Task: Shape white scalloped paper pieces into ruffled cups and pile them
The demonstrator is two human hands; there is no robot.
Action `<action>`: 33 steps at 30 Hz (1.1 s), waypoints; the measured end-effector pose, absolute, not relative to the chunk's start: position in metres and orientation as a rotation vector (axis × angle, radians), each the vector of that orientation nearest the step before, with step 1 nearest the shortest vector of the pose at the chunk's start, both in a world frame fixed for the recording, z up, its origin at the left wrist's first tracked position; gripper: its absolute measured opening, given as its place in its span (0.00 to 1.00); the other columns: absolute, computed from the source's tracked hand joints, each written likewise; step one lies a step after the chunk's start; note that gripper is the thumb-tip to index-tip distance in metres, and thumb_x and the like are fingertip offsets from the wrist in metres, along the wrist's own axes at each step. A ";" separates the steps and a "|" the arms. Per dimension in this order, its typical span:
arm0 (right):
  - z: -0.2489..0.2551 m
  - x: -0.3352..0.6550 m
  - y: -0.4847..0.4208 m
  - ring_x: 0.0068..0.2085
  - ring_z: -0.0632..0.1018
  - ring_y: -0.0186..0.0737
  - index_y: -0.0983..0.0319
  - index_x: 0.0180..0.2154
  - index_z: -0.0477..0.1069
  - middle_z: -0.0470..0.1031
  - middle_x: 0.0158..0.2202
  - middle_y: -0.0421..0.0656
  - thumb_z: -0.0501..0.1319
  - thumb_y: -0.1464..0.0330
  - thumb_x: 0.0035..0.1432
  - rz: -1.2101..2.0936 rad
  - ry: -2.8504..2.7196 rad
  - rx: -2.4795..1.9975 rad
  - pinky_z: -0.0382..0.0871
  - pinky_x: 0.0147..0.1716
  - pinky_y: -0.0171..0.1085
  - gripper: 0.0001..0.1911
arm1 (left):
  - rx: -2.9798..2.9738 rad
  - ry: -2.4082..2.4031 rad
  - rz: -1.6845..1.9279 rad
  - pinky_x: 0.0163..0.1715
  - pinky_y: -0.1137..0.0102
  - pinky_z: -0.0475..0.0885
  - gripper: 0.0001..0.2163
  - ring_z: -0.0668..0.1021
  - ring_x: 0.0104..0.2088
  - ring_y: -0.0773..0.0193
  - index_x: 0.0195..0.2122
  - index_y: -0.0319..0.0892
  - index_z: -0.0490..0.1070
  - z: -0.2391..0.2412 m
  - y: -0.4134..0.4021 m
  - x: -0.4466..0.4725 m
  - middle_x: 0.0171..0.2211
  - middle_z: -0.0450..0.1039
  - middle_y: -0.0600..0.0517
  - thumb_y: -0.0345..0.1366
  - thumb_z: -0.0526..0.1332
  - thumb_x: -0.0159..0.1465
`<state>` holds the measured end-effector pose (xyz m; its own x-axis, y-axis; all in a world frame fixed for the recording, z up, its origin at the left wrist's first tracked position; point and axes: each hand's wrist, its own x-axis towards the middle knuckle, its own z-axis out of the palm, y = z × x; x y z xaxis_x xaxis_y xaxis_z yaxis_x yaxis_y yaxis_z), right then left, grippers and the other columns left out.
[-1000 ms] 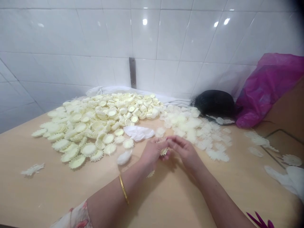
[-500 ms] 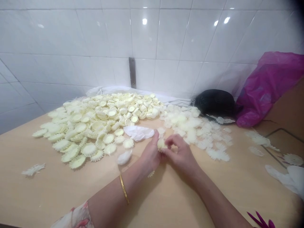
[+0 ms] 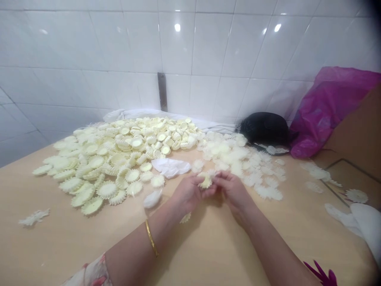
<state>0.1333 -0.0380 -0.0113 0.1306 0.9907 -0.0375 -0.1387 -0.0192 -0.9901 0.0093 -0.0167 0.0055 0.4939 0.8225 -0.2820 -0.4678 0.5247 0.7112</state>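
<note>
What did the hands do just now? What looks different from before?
The left hand lowered its raised finger and the right hand stayed close, both still pinching the frilled cream piece, now showing its ruffled edge on top. The pile of frilled discs and the black bag stayed as they were.

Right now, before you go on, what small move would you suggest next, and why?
Probably lay the fluted yellow piece on the paler heap, since your left hand and right hand pinch it right beside that heap.
</note>
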 end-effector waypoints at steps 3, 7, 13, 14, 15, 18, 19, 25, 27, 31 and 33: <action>-0.010 0.134 -0.039 0.20 0.69 0.32 0.62 0.22 0.66 0.69 0.16 0.36 0.65 0.64 0.44 1.327 -0.970 -1.111 0.60 0.24 0.32 0.10 | 0.643 0.713 0.871 0.24 0.73 0.71 0.07 0.75 0.23 0.68 0.32 0.34 0.67 0.005 -0.016 0.009 0.28 0.72 0.46 0.19 0.56 0.53; -0.008 0.131 -0.042 0.23 0.69 0.32 0.63 0.23 0.68 0.70 0.18 0.37 0.61 0.59 0.49 1.252 -1.131 -1.094 0.60 0.25 0.32 0.13 | 0.745 0.771 0.958 0.22 0.76 0.69 0.09 0.73 0.21 0.71 0.31 0.36 0.67 -0.002 -0.016 0.010 0.25 0.72 0.49 0.22 0.62 0.50; -0.012 0.127 -0.042 0.24 0.69 0.33 0.62 0.23 0.65 0.69 0.20 0.36 0.65 0.58 0.44 1.189 -1.128 -1.121 0.60 0.24 0.32 0.15 | 0.957 0.805 1.012 0.24 0.74 0.69 0.11 0.73 0.21 0.70 0.30 0.38 0.66 -0.015 -0.015 0.009 0.23 0.71 0.52 0.29 0.67 0.47; -0.012 0.127 -0.042 0.22 0.69 0.32 0.61 0.22 0.65 0.68 0.19 0.36 0.65 0.58 0.44 1.194 -1.093 -1.122 0.60 0.23 0.31 0.15 | 0.959 0.791 0.985 0.24 0.74 0.69 0.11 0.73 0.21 0.70 0.30 0.38 0.66 -0.015 -0.015 0.009 0.23 0.71 0.52 0.29 0.67 0.47; -0.012 0.127 -0.041 0.21 0.68 0.31 0.61 0.22 0.64 0.67 0.17 0.35 0.65 0.58 0.44 1.203 -1.060 -1.122 0.59 0.22 0.31 0.16 | 0.947 0.768 0.949 0.24 0.74 0.70 0.11 0.73 0.20 0.70 0.31 0.38 0.67 -0.013 -0.015 0.009 0.23 0.71 0.51 0.30 0.66 0.48; -0.011 0.128 -0.041 0.19 0.65 0.30 0.61 0.22 0.63 0.64 0.15 0.34 0.63 0.57 0.47 1.223 -1.007 -1.120 0.58 0.21 0.31 0.15 | 0.841 0.705 0.860 0.23 0.75 0.70 0.10 0.73 0.20 0.71 0.34 0.37 0.67 -0.005 -0.016 0.010 0.25 0.72 0.49 0.29 0.64 0.51; -0.010 0.128 -0.041 0.19 0.65 0.30 0.61 0.22 0.63 0.64 0.16 0.34 0.62 0.57 0.47 1.200 -1.013 -1.129 0.59 0.21 0.31 0.15 | 0.801 0.700 0.846 0.23 0.76 0.70 0.09 0.74 0.20 0.71 0.35 0.36 0.66 -0.001 -0.017 0.011 0.27 0.72 0.48 0.28 0.63 0.52; -0.009 0.138 -0.038 0.21 0.68 0.32 0.61 0.21 0.61 0.67 0.18 0.36 0.59 0.57 0.51 0.900 -1.094 -1.302 0.62 0.22 0.32 0.16 | 0.709 0.731 0.830 0.22 0.79 0.70 0.05 0.75 0.22 0.69 0.32 0.32 0.66 0.009 -0.019 0.011 0.26 0.72 0.45 0.20 0.56 0.55; -0.009 0.149 -0.034 0.22 0.70 0.34 0.60 0.23 0.60 0.67 0.20 0.37 0.56 0.57 0.52 0.835 -0.991 -1.335 0.65 0.24 0.35 0.15 | 0.727 0.762 0.855 0.23 0.78 0.71 0.05 0.76 0.23 0.67 0.31 0.32 0.65 0.008 -0.018 0.009 0.24 0.72 0.45 0.19 0.56 0.54; -0.013 0.172 -0.026 0.29 0.71 0.42 0.60 0.28 0.62 0.68 0.26 0.42 0.58 0.59 0.47 0.352 -0.995 -1.652 0.66 0.32 0.44 0.12 | 0.695 0.776 0.871 0.28 0.73 0.73 0.04 0.78 0.27 0.63 0.34 0.33 0.63 0.006 -0.015 0.008 0.25 0.72 0.44 0.23 0.56 0.57; -0.015 0.177 -0.025 0.40 0.70 0.50 0.62 0.36 0.65 0.68 0.37 0.50 0.60 0.61 0.45 0.039 -1.103 -1.762 0.63 0.40 0.49 0.16 | 0.666 0.767 0.852 0.31 0.71 0.74 0.04 0.78 0.28 0.62 0.34 0.33 0.63 0.006 -0.015 0.009 0.27 0.73 0.42 0.24 0.54 0.58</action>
<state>0.1771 -0.0247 -0.0150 0.5812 0.6848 0.4396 0.6519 -0.0685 -0.7552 0.0091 -0.0151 0.0062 0.4341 0.8433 -0.3168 -0.4032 0.4963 0.7689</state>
